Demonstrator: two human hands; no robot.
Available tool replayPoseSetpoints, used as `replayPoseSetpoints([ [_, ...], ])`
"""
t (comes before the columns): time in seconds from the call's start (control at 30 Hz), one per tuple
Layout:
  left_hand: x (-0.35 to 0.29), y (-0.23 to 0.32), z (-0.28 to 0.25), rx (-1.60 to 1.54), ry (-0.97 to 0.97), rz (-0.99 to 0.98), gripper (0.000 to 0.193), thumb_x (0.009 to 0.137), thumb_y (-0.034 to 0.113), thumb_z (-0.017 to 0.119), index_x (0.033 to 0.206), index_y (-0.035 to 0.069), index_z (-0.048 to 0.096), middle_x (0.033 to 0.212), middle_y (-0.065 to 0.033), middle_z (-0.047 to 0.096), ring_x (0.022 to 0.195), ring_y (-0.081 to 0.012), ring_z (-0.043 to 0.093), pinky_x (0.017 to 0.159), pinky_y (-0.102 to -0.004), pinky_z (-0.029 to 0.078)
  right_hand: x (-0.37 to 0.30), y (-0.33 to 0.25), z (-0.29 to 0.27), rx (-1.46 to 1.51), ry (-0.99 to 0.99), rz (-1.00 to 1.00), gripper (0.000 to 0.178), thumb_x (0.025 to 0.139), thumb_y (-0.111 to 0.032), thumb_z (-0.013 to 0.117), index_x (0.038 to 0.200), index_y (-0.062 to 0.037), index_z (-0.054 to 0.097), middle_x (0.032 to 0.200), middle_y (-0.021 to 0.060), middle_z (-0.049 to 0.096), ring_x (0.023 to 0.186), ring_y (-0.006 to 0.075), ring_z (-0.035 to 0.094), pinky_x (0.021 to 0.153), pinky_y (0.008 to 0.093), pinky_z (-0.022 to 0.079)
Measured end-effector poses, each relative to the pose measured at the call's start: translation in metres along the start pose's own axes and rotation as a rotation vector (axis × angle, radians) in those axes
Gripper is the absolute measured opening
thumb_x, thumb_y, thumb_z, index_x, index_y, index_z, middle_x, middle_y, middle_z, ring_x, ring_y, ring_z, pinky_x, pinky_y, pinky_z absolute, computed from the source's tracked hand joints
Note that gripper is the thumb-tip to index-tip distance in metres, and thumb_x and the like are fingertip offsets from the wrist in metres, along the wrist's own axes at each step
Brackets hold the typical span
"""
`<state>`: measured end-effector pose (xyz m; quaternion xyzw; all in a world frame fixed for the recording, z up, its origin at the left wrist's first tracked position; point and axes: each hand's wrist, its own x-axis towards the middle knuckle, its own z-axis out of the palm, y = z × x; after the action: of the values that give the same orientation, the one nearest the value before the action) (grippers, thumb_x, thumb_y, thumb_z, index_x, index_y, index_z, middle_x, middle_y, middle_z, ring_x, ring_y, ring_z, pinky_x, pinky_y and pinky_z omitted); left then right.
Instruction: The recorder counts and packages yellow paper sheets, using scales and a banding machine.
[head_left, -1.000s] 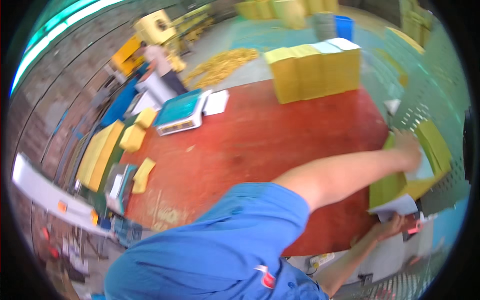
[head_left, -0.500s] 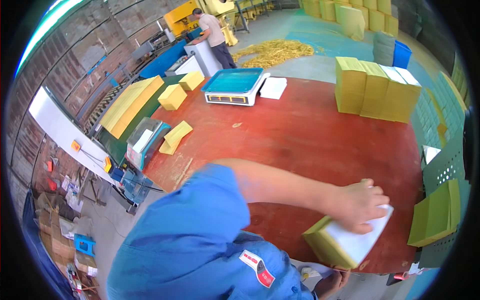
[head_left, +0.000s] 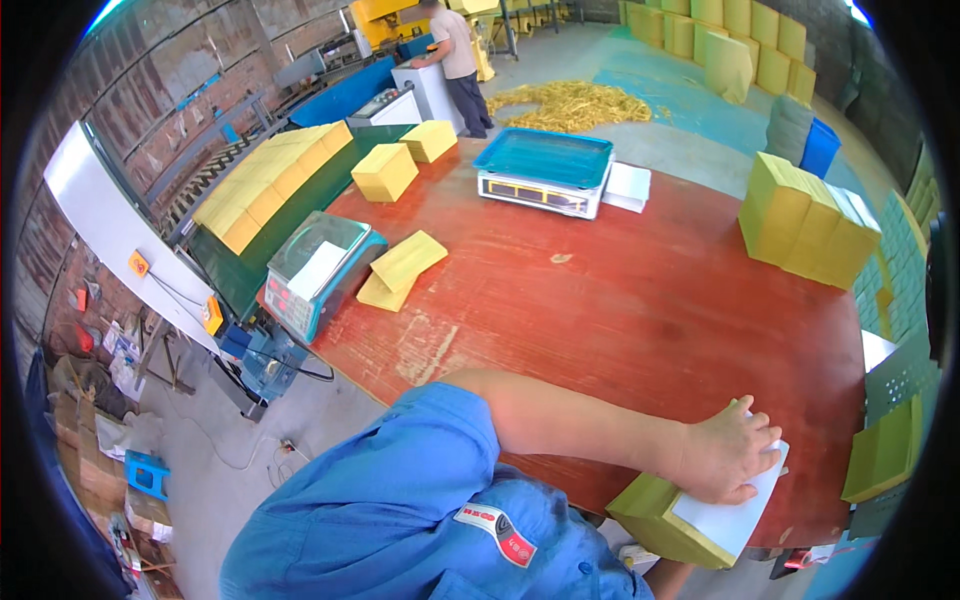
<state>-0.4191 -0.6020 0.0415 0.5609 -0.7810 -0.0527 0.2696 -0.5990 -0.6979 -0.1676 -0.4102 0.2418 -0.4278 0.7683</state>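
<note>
Head view: I am pressing my left hand (head_left: 728,452) flat, fingers spread, on a white sheet capping a yellow-green stack of paper (head_left: 690,517), which I am dragging along the near edge of the red bench (head_left: 620,300). Half a second ago it was lying further right, so the stack is coming toward me. My right hand is hidden below; I cannot tell its grip. Two scales (head_left: 318,272) are sitting well apart.
</note>
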Motion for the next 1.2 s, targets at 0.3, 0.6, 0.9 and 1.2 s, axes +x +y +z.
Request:
replayPoseSetpoints([
  [0.3,-0.099,-0.018,-0.043,-0.036,0.065,0.146,0.052,0.084,0.036,0.063,0.121,0.0,0.06,0.128,-0.0193,0.053,0.118,-0.0311,0.05,0.101,-0.0607,0.033,-0.089,0.052,0.025,0.146,0.17,0.13,0.042,0.085,-0.017,0.051,0.121,0.0023,0.059,0.121,0.0167,0.062,0.111,0.0272,0.058,0.094,0.0417,0.048],
  [0.6,-0.098,-0.011,-0.049,0.062,0.029,0.138,0.053,0.088,0.04,0.06,0.127,0.004,0.059,0.136,-0.0208,0.047,0.132,-0.0341,0.038,0.105,-0.0646,0.028,-0.19,0.069,0.038,0.322,0.257,0.268,0.041,0.085,-0.017,0.052,0.121,0.0009,0.059,0.122,0.0163,0.062,0.113,0.0277,0.058,0.095,0.0426,0.048],
  [0.9,-0.101,0.032,-0.054,0.233,0.21,0.07,0.051,0.085,0.029,0.062,0.128,0.004,0.057,0.132,-0.0239,0.05,0.127,-0.0405,0.044,0.094,-0.0626,0.036,-0.21,0.056,0.081,0.405,0.206,0.371,0.044,0.089,-0.019,0.056,0.128,0.0016,0.055,0.129,0.0139,0.059,0.12,0.0298,0.055,0.103,0.0453,0.043],
  [1.2,-0.151,-0.028,-0.085,0.116,0.038,-0.044,0.048,0.092,0.018,0.05,0.137,0.0,0.05,0.145,-0.0217,0.044,0.137,-0.0379,0.039,0.113,-0.0482,0.028,-0.209,0.047,0.131,0.338,0.242,0.33,0.044,0.079,-0.01,0.051,0.12,0.0055,0.056,0.114,0.0152,0.065,0.104,0.0266,0.062,0.095,0.0388,0.048],
])
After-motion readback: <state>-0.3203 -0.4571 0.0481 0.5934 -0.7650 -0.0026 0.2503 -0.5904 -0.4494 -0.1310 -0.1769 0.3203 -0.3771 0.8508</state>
